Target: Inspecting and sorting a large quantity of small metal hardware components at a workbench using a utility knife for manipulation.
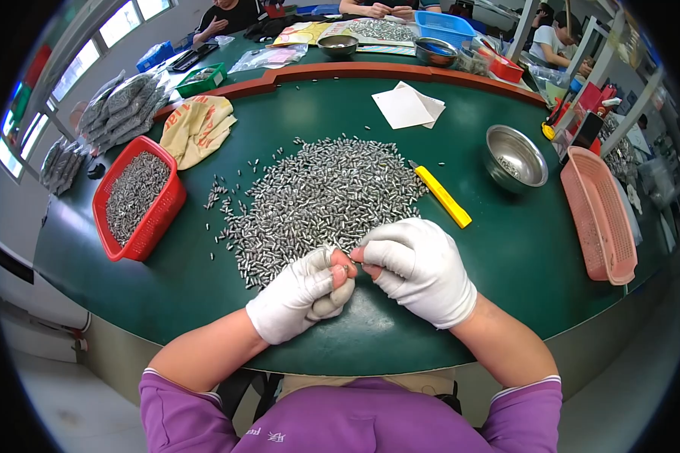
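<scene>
Metal parts heaped just beyond the fingers
Stubby, shiny, silvery; fingers pinched closed, on what I cannot tell.

- Table: bare at right front, left of the pink basket.
- Pile blocks the centre; knife, bowl to its right.
- Red basket bars the left edge.
- Far lip seems raised.

gloved hands: 2; metal bits: too many to count, 1 heap; bowls: 3; red basket: 1; pink basket: 1; knife: 1; cards: 2; cloth: 1; green tray: 1; blue bins: at least 2; grey bags: several, unclear; other people: at least 3
</scene>
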Tool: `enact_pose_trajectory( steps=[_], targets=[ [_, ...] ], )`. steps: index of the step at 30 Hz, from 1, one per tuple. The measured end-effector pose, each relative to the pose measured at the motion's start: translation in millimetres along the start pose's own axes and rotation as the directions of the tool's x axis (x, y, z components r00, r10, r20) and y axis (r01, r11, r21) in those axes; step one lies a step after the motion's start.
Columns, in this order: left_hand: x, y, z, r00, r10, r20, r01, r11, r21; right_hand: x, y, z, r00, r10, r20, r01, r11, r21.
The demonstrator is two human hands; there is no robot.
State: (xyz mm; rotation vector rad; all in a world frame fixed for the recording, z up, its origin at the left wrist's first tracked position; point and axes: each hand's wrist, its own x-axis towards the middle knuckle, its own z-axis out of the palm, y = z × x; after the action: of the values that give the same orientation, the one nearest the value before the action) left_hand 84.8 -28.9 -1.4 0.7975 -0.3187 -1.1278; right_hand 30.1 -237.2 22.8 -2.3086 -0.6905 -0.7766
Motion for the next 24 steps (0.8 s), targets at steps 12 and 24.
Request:
enact_pose_trajectory(
  steps=[12,24],
  targets=[
    [-0.6,0.9,4.2,0.999,0.037,0.007,-0.038,0.999,0.032,1.2,5.3,-15.9,0.991,0.130,-0.044,-0.136,0.967,-0.215],
    [1.6,1.1,3.7,1.000,0.022,-0.005,-0.022,1.000,-0.020,-15.9,16.8,-12.7,0.901,0.374,0.219,-0.257,0.869,-0.423]
  ],
)
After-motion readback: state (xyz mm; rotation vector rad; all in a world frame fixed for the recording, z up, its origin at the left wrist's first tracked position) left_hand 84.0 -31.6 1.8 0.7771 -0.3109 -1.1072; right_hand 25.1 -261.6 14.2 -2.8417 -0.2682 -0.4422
